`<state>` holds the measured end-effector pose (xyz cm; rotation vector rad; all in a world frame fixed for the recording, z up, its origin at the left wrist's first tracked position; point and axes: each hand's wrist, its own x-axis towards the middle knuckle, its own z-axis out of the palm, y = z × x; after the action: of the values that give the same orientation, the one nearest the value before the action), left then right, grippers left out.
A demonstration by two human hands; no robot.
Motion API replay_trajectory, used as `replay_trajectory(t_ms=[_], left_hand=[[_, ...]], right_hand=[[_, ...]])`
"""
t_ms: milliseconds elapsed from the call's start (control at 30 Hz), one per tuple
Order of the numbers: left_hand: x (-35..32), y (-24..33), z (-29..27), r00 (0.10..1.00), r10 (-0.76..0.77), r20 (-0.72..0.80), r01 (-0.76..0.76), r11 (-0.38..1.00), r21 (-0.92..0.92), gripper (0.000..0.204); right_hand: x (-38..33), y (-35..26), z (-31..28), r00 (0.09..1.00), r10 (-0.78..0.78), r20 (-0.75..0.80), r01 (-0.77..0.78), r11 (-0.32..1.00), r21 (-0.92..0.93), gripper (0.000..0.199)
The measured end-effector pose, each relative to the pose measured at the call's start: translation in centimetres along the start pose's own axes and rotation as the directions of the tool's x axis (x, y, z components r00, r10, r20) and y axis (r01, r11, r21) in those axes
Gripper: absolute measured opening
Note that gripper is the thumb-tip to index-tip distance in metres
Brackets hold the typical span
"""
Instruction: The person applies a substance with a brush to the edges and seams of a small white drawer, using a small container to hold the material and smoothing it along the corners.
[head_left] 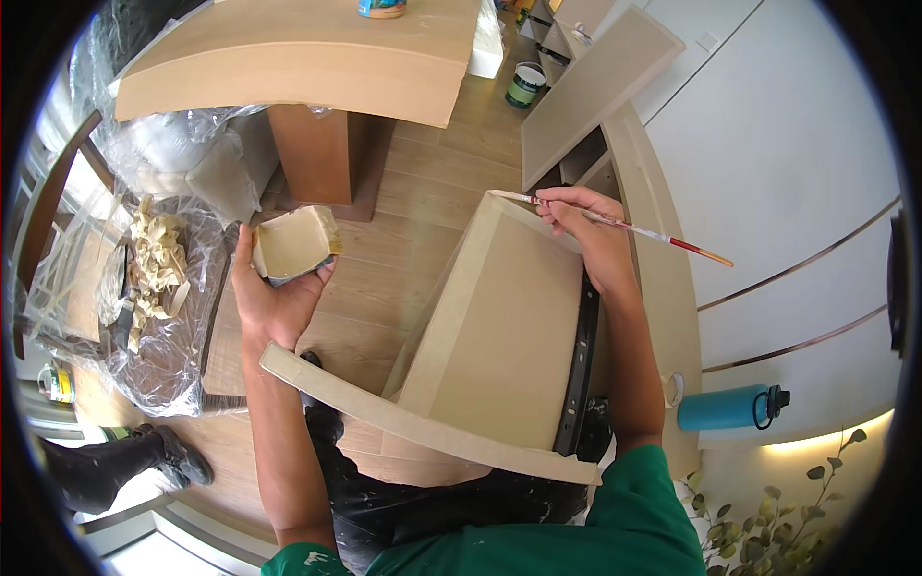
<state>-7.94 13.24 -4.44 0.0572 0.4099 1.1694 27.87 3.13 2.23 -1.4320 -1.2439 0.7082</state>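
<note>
— Beige all over, that panel (499, 336); how does it sit?
— It stands tilted just in front of the person, long axis running away from the body, its near edge low by the knees and its far corner up.
— And the hands?
— The left hand (274, 298) cups a small square tray of beige paint (293, 245), fingers wrapped under and around it, off to the left of the panel and apart from it. The right hand (586, 226) pinches a thin brush (624, 226) between fingertips, handle trailing right, bristle tip lying on the panel's far corner. So the right hand is the nearer one.
— Farther out?
— A paint can (525, 84) on the wooden floor (423, 182), and a blue bottle (730, 408) to the right.
</note>
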Motion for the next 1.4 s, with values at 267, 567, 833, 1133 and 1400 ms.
replay_trajectory(t_ms=[267,567,833,1133,1400], left_hand=[[0.3,0.2,-0.5,0.999,-0.003,0.037,0.002,0.999,0.036,0.047],[0.3,0.2,-0.4,1.0,-0.002,0.031,0.001,1.0,0.023,0.047],[0.1,0.1,0.1,1.0,0.0,0.016,0.0,1.0,0.0,0.044],[0.0,0.1,0.3,1.0,0.013,-0.009,-0.013,1.0,-0.002,0.044],[0.1,0.3,0.1,1.0,0.002,0.019,-0.002,1.0,0.003,0.044]], right_hand=[[0.1,0.4,-0.1,1.0,0.004,0.02,-0.003,1.0,-0.026,0.02],[1.0,-0.6,-0.1,0.999,0.036,0.017,-0.035,0.995,-0.089,0.018],[1.5,-1.7,-0.1,0.995,0.081,0.064,-0.071,0.986,-0.149,0.018],[1.6,-1.7,-1.0,0.981,0.108,0.158,-0.09,0.989,-0.116,0.018],[2.0,-2.4,-0.9,0.985,0.097,0.145,-0.073,0.984,-0.16,0.018]])
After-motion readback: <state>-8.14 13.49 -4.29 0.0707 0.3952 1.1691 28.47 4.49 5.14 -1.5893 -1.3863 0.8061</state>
